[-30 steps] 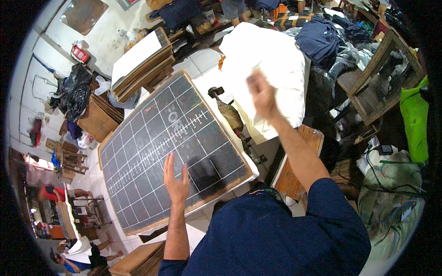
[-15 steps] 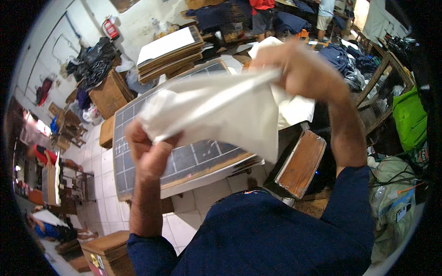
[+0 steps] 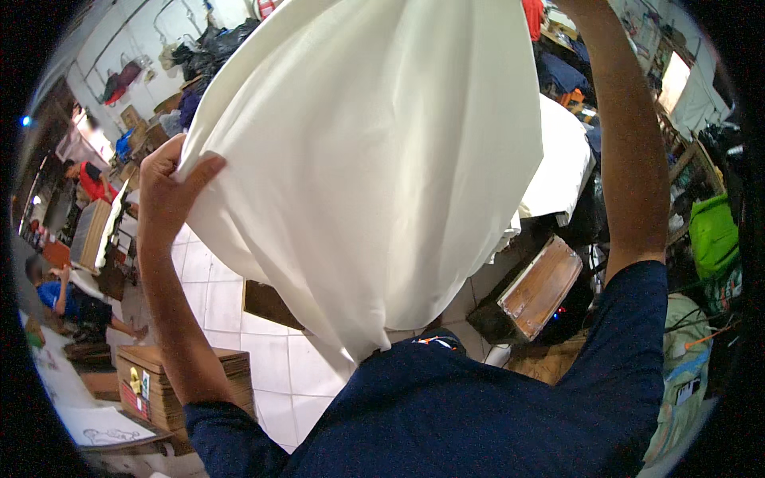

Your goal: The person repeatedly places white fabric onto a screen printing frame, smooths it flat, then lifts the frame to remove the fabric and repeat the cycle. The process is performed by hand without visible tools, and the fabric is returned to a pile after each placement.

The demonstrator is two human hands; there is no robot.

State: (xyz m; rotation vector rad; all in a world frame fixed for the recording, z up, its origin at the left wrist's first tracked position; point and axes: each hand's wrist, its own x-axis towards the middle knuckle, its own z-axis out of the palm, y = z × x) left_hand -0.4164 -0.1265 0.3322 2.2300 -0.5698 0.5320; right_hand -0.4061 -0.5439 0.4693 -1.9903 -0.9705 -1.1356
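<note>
A large cream-white sheet of fabric hangs spread out in front of me, its lower point reaching down to my chest. My left hand is closed on the fabric's left edge, thumb on the near face. My right arm reaches up along the right side, and only the base of my right hand shows at the top edge. Its fingers lie outside the picture, so its grip cannot be seen. The sheet hides most of what lies beyond it. More white fabric lies behind it at the right.
A wooden-topped box stands at my right, near a green bag. A stack of brown boards is at lower left. Two people, one in red and one in blue, are at far left. The floor is tiled.
Both hands have risen and moved apart, my right one nearly out of the top edge. The bunched fabric has opened into a broad sheet, covering the dark gridded board seen before.
</note>
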